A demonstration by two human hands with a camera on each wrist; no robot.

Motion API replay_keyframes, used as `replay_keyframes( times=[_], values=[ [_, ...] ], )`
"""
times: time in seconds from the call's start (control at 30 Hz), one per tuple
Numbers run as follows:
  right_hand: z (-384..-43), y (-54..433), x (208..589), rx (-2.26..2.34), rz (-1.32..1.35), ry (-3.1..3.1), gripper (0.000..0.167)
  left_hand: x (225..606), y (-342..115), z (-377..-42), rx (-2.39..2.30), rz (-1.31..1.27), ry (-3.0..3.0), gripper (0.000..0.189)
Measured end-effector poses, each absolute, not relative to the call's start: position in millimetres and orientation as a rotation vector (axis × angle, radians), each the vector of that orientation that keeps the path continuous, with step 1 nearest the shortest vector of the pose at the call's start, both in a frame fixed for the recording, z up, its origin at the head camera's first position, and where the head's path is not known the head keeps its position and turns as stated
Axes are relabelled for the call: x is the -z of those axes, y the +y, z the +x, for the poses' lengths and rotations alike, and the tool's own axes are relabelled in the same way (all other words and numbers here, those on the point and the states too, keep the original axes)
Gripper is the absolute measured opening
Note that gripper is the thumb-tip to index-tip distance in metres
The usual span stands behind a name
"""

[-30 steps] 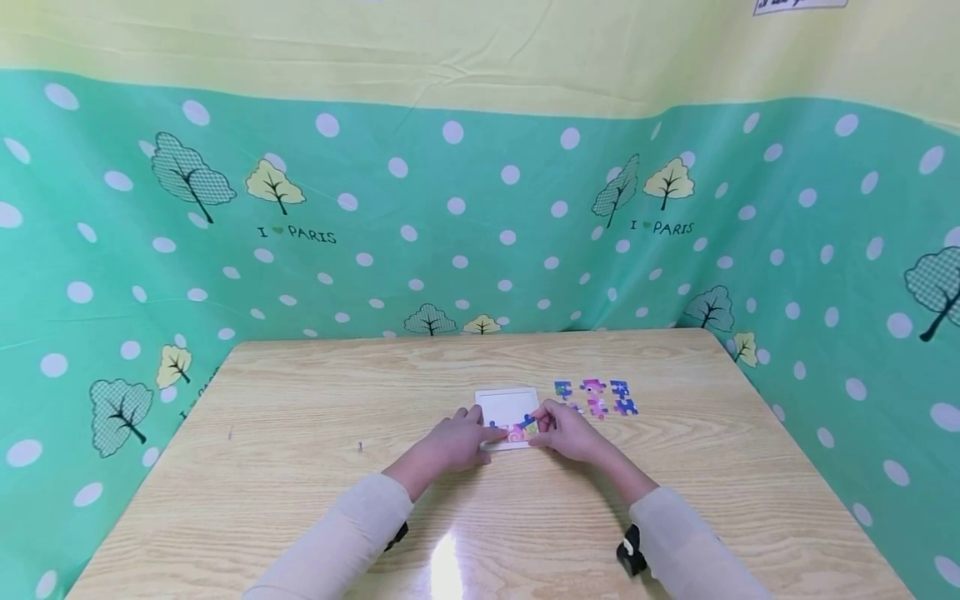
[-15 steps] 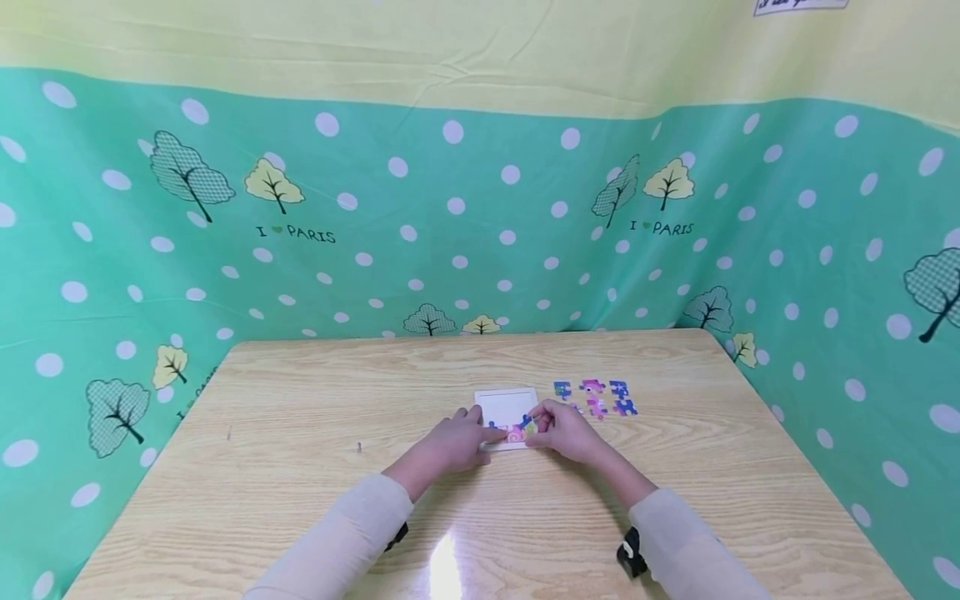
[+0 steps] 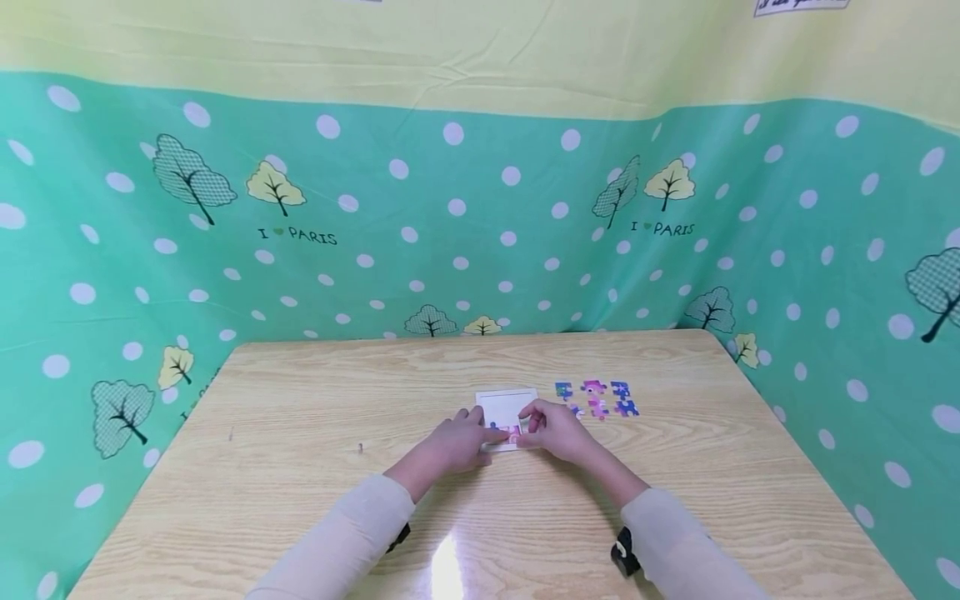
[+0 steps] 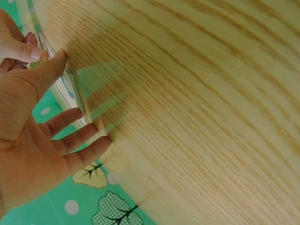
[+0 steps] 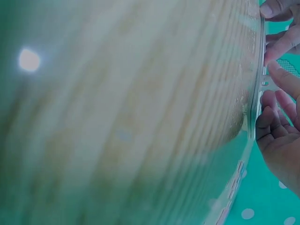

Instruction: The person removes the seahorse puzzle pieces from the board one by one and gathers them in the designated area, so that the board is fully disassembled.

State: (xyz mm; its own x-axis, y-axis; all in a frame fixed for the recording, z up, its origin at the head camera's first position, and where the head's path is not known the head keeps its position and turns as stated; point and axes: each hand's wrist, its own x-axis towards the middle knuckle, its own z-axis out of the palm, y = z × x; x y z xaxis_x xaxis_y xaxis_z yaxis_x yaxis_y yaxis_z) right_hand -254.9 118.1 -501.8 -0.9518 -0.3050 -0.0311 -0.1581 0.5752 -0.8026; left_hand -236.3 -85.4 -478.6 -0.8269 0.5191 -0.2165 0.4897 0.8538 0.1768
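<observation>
A white puzzle tray point(image 3: 501, 407) lies on the table, with pink and blue jigsaw pieces point(image 3: 514, 432) along its near edge. My left hand point(image 3: 453, 442) rests at the tray's left side, index finger laid over those pieces. In the left wrist view the other fingers of the left hand point(image 4: 42, 136) are stretched out at the tray. My right hand point(image 3: 558, 432) bends over the tray's right part, covering it. A yellow-green jigsaw piece point(image 4: 36, 63) shows at the right hand's thumb and seems pinched; most of it is hidden.
Several loose jigsaw pieces point(image 3: 597, 408) lie in two rows right of the tray. A tiny dark bit point(image 3: 360, 448) sits on the wooden table point(image 3: 322, 392) to the left. A green dotted curtain point(image 3: 480, 208) closes off the back and sides.
My right hand has shifted slightly left over the tray and now covers the blue and yellow-green piece seen before. The left hand stays where it was.
</observation>
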Motion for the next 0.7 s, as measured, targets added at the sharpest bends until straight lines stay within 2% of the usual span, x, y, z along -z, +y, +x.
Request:
replay_keyframes(
  times=[0.37, 0.7],
  values=[
    [-256.3, 116.2, 498.9, 1.254, -0.433, 2.653, 0.040, 476.1, -83.5, -235.9, -0.132, 0.761, 2.772, 0.046],
    [-257.2, 112.5, 494.7, 1.112, -0.564, 2.685, 0.036, 474.0, -83.5, -235.3, -0.145, 0.755, 2.764, 0.047]
  ],
)
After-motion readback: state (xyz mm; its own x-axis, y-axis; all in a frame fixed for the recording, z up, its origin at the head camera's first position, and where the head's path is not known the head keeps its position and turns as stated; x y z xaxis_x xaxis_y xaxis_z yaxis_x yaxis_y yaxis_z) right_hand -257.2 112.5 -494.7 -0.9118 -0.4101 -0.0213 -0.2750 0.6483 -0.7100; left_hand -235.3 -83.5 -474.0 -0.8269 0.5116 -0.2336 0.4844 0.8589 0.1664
